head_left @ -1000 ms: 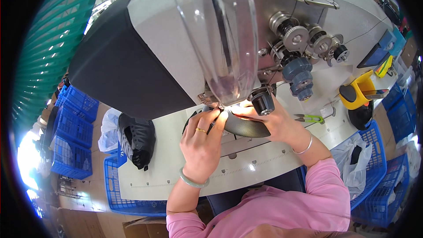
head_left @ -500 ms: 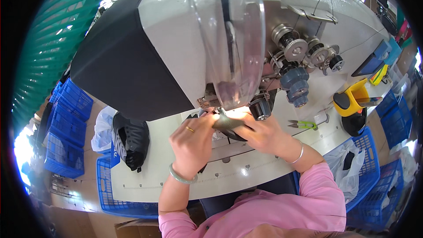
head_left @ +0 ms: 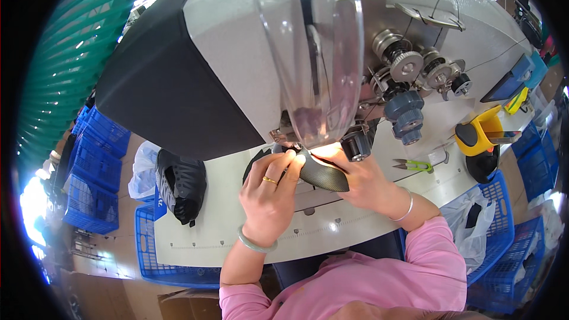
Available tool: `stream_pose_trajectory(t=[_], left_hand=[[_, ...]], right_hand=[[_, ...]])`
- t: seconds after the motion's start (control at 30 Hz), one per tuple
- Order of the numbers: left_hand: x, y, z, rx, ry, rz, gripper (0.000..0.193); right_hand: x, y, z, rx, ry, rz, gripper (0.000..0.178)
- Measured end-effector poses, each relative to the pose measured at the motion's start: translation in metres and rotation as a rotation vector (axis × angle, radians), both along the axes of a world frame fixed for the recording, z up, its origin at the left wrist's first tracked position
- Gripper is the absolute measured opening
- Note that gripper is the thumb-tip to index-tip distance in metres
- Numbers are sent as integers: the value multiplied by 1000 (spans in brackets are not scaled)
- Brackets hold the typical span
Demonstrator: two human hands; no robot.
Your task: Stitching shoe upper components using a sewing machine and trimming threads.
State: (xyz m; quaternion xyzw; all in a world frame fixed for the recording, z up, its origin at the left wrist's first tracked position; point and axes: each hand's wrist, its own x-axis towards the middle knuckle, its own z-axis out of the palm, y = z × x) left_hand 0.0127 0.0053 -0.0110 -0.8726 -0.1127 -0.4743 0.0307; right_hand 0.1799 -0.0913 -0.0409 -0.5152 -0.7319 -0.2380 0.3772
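Observation:
A dark shoe upper (head_left: 323, 176) with a mesh-like rounded part lies under the head of the sewing machine (head_left: 231, 53), in the lamp's glow. On its near left edge, the fingertips of my left hand (head_left: 267, 186) are pinched together. My right hand (head_left: 363, 181) grips the upper's right side; some of its fingers are hidden behind the piece and the machine parts. The needle area is mostly covered by the clear guard (head_left: 314, 83) and my fingers.
A black shoe (head_left: 182, 186) rests on the left of the white table (head_left: 225, 249). To the right lie green thread snips (head_left: 414, 165) and a yellow holder (head_left: 486, 132). Blue crates (head_left: 95, 201) stand at left; a blue basket (head_left: 504, 219) with plastic bags is at right.
The shoe upper has turned, so more of its rounded mesh part shows toward me. My left fingers have come together on its edge, and my right hand has shifted along its side.

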Motion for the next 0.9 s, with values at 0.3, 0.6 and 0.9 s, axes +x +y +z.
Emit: stream_pose_trajectory(t=[0.3, 0.6, 0.9], left_hand=[[-2, -1, 7, -37, 90, 3, 32], [0, 1, 7, 14, 66, -38, 32], [3, 5, -2, -478, -128, -25, 22]], right_hand=[[-4, 1, -3, 15, -5, -81, 38], [-17, -3, 2, 0, 6, -132, 32], [-24, -6, 14, -95, 0, -158, 54]])
